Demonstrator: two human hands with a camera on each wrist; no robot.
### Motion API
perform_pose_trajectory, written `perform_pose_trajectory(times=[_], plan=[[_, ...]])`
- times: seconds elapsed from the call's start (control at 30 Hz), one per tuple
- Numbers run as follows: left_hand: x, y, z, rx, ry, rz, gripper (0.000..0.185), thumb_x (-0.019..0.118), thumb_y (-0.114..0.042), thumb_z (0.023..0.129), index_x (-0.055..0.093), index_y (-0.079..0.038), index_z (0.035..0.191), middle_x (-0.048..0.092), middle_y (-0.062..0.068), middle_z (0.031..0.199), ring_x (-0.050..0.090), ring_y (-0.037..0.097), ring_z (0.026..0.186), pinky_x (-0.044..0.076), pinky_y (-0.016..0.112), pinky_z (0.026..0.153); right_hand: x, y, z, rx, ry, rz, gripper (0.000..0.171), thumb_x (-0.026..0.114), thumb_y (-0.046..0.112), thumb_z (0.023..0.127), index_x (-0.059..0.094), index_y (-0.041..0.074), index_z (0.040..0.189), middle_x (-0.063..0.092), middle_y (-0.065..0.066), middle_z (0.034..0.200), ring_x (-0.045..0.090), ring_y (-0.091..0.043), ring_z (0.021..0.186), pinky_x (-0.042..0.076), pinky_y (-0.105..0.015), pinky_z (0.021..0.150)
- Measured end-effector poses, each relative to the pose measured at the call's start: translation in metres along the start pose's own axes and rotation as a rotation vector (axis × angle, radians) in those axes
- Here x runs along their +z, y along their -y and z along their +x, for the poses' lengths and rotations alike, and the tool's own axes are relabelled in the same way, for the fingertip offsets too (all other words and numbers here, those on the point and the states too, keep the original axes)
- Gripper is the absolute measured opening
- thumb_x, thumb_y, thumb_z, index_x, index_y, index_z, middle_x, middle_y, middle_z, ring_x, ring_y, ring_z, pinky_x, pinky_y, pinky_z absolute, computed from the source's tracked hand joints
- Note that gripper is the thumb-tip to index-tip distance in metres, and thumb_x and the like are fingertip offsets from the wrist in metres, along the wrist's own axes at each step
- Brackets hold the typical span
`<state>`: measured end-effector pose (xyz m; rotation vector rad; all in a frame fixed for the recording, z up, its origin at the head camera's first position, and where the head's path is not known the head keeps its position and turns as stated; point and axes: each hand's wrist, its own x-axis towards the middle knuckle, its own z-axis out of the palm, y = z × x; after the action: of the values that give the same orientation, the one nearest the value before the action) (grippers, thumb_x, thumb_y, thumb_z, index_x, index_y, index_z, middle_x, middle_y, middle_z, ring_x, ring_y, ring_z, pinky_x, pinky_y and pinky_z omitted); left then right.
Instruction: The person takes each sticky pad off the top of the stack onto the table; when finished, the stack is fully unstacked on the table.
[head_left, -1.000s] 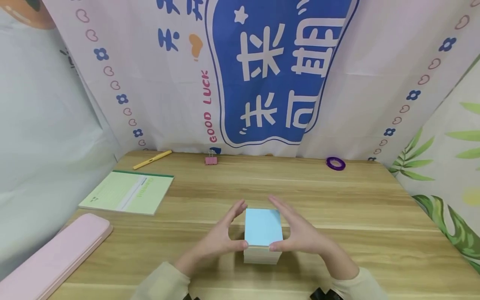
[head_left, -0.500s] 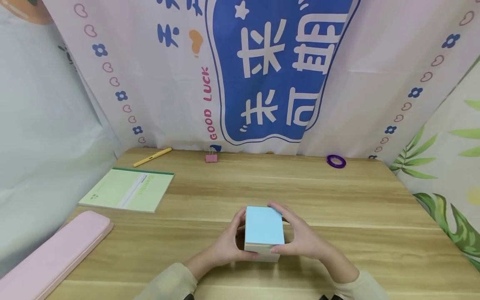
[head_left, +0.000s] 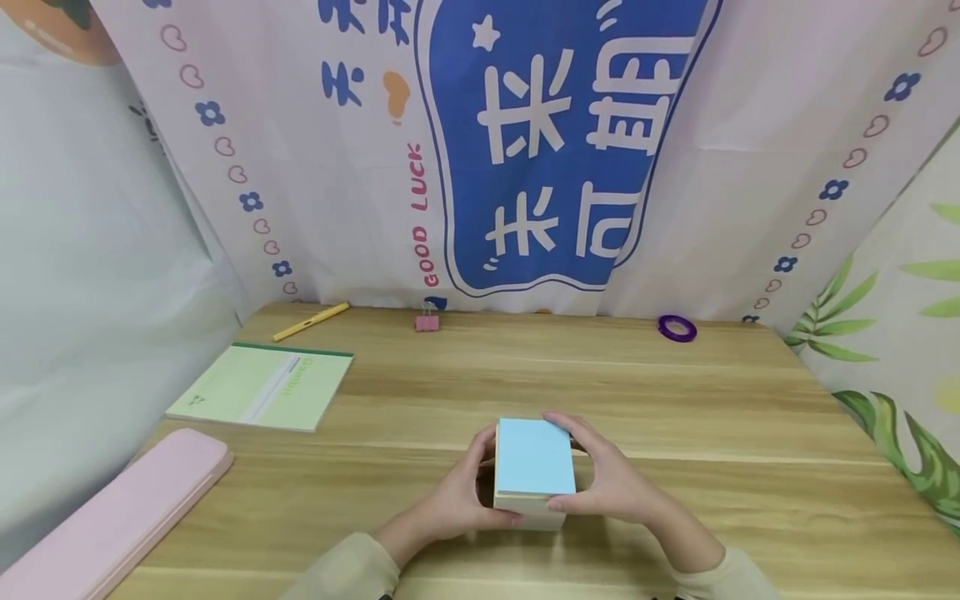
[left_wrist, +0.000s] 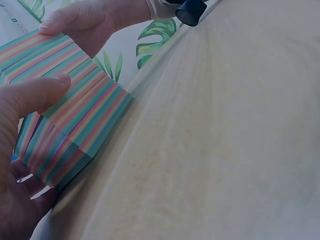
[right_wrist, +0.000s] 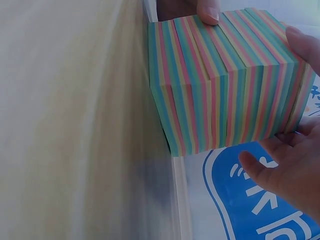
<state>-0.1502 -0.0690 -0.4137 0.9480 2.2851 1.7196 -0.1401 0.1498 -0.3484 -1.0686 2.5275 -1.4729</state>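
Observation:
A block-like stack of square coloured note paper (head_left: 535, 457) stands on the table in front of the person, a light blue sheet on top. Its sides show pink, yellow, green and blue stripes in the wrist views, and the layers (right_wrist: 220, 80) sit slightly out of line. From the left side, the left hand (head_left: 459, 500) grips it, thumb (left_wrist: 47, 95) across the near face and fingers around the left side. Opposite, the right hand (head_left: 611, 479) holds the upper part, thumb at the near face and fingers at the far right corner. Some fingertips are hidden behind the stack.
On the wooden table (head_left: 675, 533), a pink case (head_left: 120, 517) and a green notebook (head_left: 262, 387) lie at the left. Along the back are a yellow pen (head_left: 311, 322), a pink binder clip (head_left: 427, 322) and a purple tape roll (head_left: 677, 328). Printed cloth (head_left: 360, 208) hangs behind.
Both hands have closed in from spread fingers around the stack to a grip on its sides. The stack's upper part has shifted slightly to the right. The view has moved slightly.

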Motion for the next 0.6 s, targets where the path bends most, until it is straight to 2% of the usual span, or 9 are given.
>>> perform_pose_trajectory(times=[0.17, 0.37, 0.5, 0.6], plan=[[-0.001, -0.022, -0.003, -0.014, -0.004, -0.011, 0.091, 0.076, -0.006, 0.063, 0.018, -0.009, 0.132, 0.039, 0.006, 0.121, 0.038, 0.027, 0.109, 0.027, 0.049, 0.090, 0.000, -0.003, -0.001, 0.007, 0.012, 0.007, 0.086, 0.076, 0.011, 0.062, 0.027, -0.001, 0.131, 0.035, -0.018, 0.126, 0.036, -0.028, 0.110, 0.033, -0.047, 0.087], [-0.001, -0.022, -0.003, -0.017, -0.011, -0.026, 0.091, 0.077, -0.007, 0.061, 0.019, -0.011, 0.132, 0.040, 0.004, 0.122, 0.038, 0.024, 0.110, 0.026, 0.049, 0.091, 0.003, -0.027, -0.004, 0.003, 0.017, -0.015, 0.094, 0.078, 0.022, 0.061, 0.022, 0.010, 0.136, 0.032, -0.011, 0.131, 0.035, -0.025, 0.112, 0.033, -0.044, 0.088], [-0.001, -0.022, -0.002, -0.015, -0.006, -0.025, 0.091, 0.077, -0.007, 0.062, 0.019, -0.011, 0.132, 0.039, 0.003, 0.122, 0.037, 0.023, 0.111, 0.026, 0.049, 0.091, 0.000, -0.026, -0.006, 0.037, 0.016, 0.009, 0.090, 0.077, 0.026, 0.063, 0.024, 0.016, 0.135, 0.034, -0.007, 0.129, 0.036, -0.026, 0.111, 0.031, -0.050, 0.087], [0.000, -0.022, -0.002, -0.006, -0.010, -0.013, 0.091, 0.077, -0.007, 0.061, 0.019, -0.009, 0.132, 0.040, 0.003, 0.121, 0.037, 0.022, 0.111, 0.026, 0.048, 0.091, -0.005, -0.027, -0.008, 0.045, 0.015, 0.010, 0.087, 0.076, 0.026, 0.064, 0.025, 0.015, 0.134, 0.036, -0.006, 0.126, 0.037, -0.026, 0.110, 0.031, -0.050, 0.088]])
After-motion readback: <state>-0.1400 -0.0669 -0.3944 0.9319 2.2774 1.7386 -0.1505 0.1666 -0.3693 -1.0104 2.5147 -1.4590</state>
